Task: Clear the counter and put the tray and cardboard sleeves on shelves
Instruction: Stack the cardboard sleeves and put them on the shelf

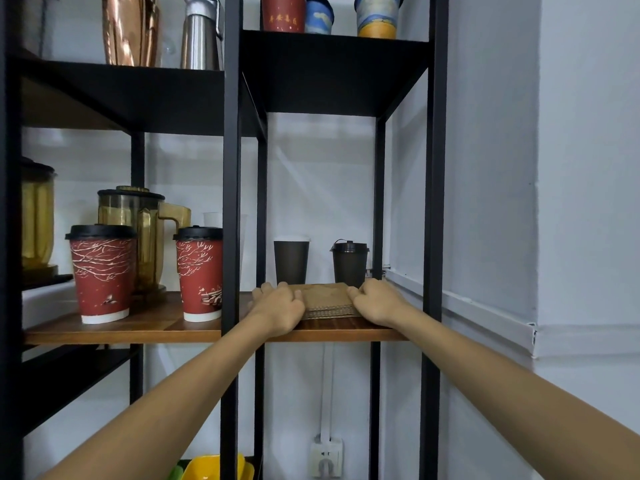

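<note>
Stack of cardboard sleeves [327,301] lies flat on wooden shelf [156,323], gripped between my left hand [278,306] and right hand [379,301].

A wooden shelf [156,327] is seen across the middle of the frame. At centre right, a stack of cardboard sleeves [329,301] lies on it, with two dark cups [291,259] behind; two red cups [102,273] and a yellowish pitcher [145,233] stand at left.

Stack of cardboard sleeves [327,301] lying flat on a wooden shelf [156,327], left hand [278,308] and right hand [379,301] pressed against its two ends. Two dark cups [291,259] stand just behind.
</note>
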